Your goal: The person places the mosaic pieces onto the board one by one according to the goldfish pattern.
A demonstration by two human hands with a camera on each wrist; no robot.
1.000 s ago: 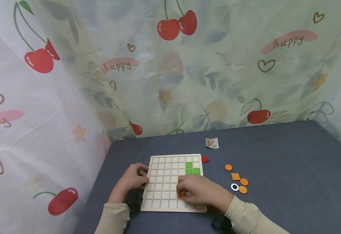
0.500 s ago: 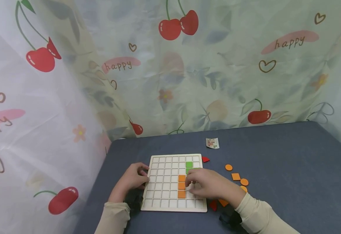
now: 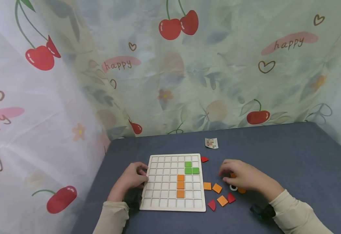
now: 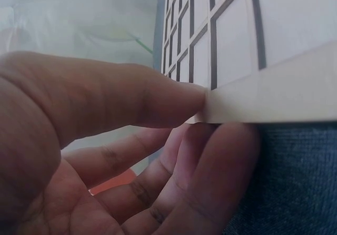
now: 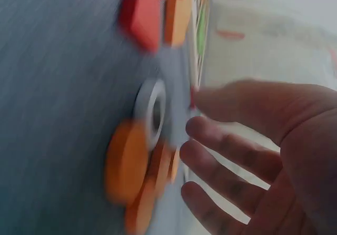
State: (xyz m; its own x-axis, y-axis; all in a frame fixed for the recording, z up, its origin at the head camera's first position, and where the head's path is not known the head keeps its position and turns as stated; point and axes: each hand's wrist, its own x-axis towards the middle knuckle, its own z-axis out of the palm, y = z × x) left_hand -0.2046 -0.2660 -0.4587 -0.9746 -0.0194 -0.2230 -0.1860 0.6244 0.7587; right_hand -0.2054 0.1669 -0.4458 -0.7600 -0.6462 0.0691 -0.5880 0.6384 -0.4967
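A pale wooden grid board (image 3: 161, 187) lies flat on the table, with several green (image 3: 188, 170) and orange (image 3: 180, 185) square tiles set in its cells. My left hand (image 3: 131, 177) is at the board's left edge; in the left wrist view its thumb (image 4: 174, 100) lies on the rim, with a fingertip against the edge below. To the right of the board, my right hand (image 3: 243, 174) hovers over loose pieces with nothing between its fingers. A white ring (image 5: 151, 108) and an orange disc (image 5: 126, 161) lie beside its fingers, blurred in the right wrist view.
Loose orange squares (image 3: 217, 188) and red pieces (image 3: 212, 204) lie between the board and my right hand. Another red piece (image 3: 204, 159) touches the board's upper right side. A small patterned card (image 3: 211, 143) lies farther back on the dark table (image 3: 290, 156), before a printed curtain (image 3: 199, 81).
My right hand has left the board and moved right, over the loose pieces. It uncovers the column of orange squares and the pieces beside the board. My left hand has stayed put.
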